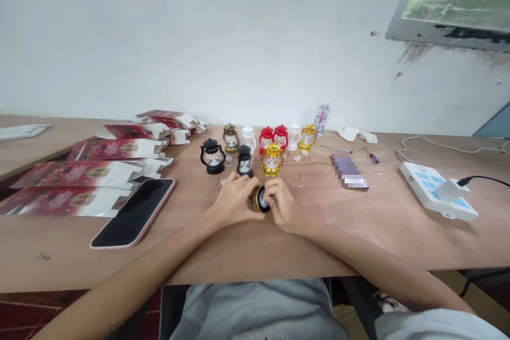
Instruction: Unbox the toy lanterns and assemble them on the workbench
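My left hand (237, 199) is wrapped round a small bronze-coloured toy lantern (252, 202), which lies on its side with its dark base turned to the right. My right hand (282, 204) has its fingers pinched together against the pale middle of that base; anything between the fingertips is hidden. Just beyond my hands stand a gold lantern (272, 160) and two black lanterns, one small (244, 159) and one larger (213, 156). Farther back are a bronze lantern (230, 138), white lanterns (248, 141), red lanterns (281, 137) and another gold one (307, 138).
Flattened red-and-white boxes (75, 175) overlap at left, beside a phone (133, 213). Bent wire handles (295, 179) lie near the lanterns. On the right are a purple packet (349, 171), a screwdriver (337, 149), crumpled tissue (348, 133) and a power strip (422, 183). A bottle (322, 118) stands behind.
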`<state>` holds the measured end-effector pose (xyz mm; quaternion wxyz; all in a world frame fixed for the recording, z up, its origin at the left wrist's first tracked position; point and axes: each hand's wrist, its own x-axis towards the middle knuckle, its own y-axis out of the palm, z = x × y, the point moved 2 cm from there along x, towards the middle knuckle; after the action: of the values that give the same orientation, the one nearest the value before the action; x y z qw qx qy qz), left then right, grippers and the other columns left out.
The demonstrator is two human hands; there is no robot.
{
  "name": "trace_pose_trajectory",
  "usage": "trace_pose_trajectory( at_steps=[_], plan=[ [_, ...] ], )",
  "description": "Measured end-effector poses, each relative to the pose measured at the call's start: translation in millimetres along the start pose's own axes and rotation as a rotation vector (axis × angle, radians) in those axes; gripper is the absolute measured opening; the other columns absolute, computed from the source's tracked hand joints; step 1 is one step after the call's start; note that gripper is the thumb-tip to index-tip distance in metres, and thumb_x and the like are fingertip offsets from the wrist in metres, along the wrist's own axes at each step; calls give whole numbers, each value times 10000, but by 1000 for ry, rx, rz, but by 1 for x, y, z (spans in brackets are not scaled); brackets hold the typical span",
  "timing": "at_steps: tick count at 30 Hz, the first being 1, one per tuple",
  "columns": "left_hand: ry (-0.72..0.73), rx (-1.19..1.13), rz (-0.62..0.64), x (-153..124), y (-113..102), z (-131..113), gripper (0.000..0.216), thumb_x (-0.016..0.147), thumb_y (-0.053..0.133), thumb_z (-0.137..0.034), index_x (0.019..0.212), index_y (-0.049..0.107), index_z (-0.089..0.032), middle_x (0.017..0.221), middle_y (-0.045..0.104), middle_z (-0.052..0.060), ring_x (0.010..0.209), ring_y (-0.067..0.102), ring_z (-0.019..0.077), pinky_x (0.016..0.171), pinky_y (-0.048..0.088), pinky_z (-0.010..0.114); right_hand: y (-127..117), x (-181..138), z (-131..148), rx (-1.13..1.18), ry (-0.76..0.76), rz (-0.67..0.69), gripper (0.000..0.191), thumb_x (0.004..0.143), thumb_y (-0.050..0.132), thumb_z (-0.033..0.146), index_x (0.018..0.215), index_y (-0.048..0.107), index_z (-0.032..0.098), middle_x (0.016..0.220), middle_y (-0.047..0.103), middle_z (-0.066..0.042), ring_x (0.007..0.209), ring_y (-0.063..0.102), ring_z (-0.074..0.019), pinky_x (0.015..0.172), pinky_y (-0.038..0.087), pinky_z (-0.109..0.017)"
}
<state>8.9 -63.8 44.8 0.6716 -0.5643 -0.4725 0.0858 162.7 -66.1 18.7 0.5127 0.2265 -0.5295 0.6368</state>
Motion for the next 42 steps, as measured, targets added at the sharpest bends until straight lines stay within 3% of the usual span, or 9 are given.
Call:
trace_pose_trajectory(
  at_steps=[9,14,17,21,28,32,36,42],
  plan=[
    [6,-48,-39,-1,2,-4,318,597,649,-356,832,503,-200,772,613,21,709,541,202,693,339,326,-1,1,-4,88,-4,-106,124,958,319,279,907,423,236,839,508,-31,782,510,-154,687,425,-301],
    [-33,-55,-94,-2,-2,-1,367,598,684,-372,873,517,-195,797,608,30,750,548,217,717,357,335,-25,5,-40,23,312,-268,100,938,356,296,917,429,231,839,504,-15,767,495,-154,722,402,-304],
    [-23,-64,-110,-2,-3,1,369,615,684,-368,897,527,-190,822,619,37,762,553,216,730,364,340,-43,4,-77,-77,521,-159,89,901,394,280,850,429,217,806,508,-10,754,485,-165,717,387,-311],
    [6,-55,-111,-3,-2,2,383,621,685,-380,907,537,-172,823,624,48,763,555,219,736,367,349,-56,-3,-112,-245,656,78,82,816,405,146,773,454,197,761,541,-22,727,490,-176,677,370,-304],
    [5,-22,-105,-4,-3,2,373,631,677,-388,900,535,-172,824,629,40,765,555,208,745,374,340,-53,-2,-113,-422,699,377,225,737,439,52,802,633,146,847,673,-77,813,562,-185,747,388,-277],
    [30,-26,-99,-4,-3,2,361,653,668,-396,909,534,-179,838,641,41,768,563,203,747,369,336,-52,1,-110,-483,666,411,267,795,415,106,803,679,149,873,686,-84,859,569,-201,838,379,-312],
    [63,-53,-102,-4,-3,2,366,679,658,-411,930,531,-177,857,652,44,793,574,202,768,366,337,-55,2,-110,-586,638,334,252,846,445,215,802,686,157,922,659,-101,952,529,-231,893,352,-353],
    [60,-49,-101,-4,-3,2,357,673,665,-381,934,533,-177,868,659,49,800,583,203,769,364,337,-54,0,-109,-437,706,361,293,870,404,221,801,682,162,841,671,-78,813,572,-199,756,391,-305]
  ],
)
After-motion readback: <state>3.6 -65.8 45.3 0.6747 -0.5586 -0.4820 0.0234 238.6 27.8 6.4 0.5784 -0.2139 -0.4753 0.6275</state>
